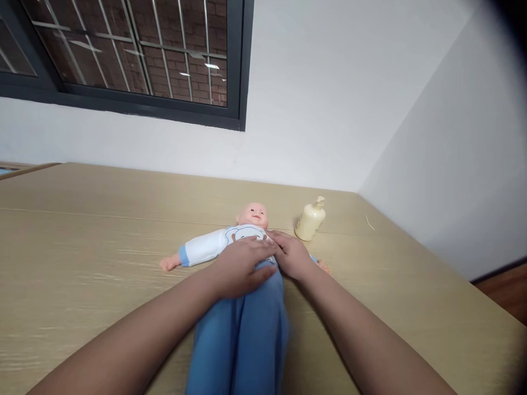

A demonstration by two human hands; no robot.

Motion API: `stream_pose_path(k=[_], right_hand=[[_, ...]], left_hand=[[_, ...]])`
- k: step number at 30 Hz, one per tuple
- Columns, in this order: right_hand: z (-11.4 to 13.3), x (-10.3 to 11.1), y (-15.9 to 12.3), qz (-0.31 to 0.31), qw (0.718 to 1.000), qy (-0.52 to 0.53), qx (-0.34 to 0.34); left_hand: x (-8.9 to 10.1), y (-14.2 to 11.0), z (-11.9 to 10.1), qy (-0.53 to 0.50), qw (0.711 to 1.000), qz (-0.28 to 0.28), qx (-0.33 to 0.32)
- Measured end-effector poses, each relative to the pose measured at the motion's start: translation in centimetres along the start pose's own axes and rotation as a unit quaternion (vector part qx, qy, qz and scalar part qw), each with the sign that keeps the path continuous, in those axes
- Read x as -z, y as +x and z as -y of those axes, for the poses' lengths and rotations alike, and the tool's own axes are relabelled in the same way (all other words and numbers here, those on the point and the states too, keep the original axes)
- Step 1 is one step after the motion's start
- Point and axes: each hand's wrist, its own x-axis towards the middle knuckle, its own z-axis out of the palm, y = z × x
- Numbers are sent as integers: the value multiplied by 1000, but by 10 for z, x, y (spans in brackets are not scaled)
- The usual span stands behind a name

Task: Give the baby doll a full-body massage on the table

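Note:
A baby doll (247, 233) lies on its back on the wooden table (82, 247), head toward the wall. It wears a white top with blue cuffs and blue trousers (242, 334). My left hand (241, 266) lies flat across the doll's belly at the trouser waistband, fingers stretched out. My right hand (292, 253) rests on the doll's right side beside it, fingers curled over the clothing; what they grip is hidden. Both hands touch each other over the doll's middle.
A pale yellow pump bottle (310, 219) stands on the table just right of the doll's head. White walls meet in a corner behind it. A dark-framed barred window (135, 55) is at the upper left. The table's right edge drops to a wood floor (506, 288).

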Motion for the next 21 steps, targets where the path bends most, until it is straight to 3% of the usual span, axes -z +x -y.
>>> stream_pose_path(k=[6, 9, 15, 19, 21], right_hand=[[-2, -1, -2, -7, 1000, -18, -10], [-3, -2, -2, -12, 1000, -19, -12], [-6, -5, -2, -37, 999, -31, -7], [16, -3, -12, -133, 983, -55, 111], [42, -2, -21, -103, 976, -36, 188]], left_hand=[[24, 4, 33, 50, 993, -70, 78], [35, 2, 47, 125, 985, -63, 100], [48, -3, 67, 192, 962, -107, 163], [50, -4, 73, 216, 961, -106, 138], [50, -4, 73, 219, 961, -101, 133]])
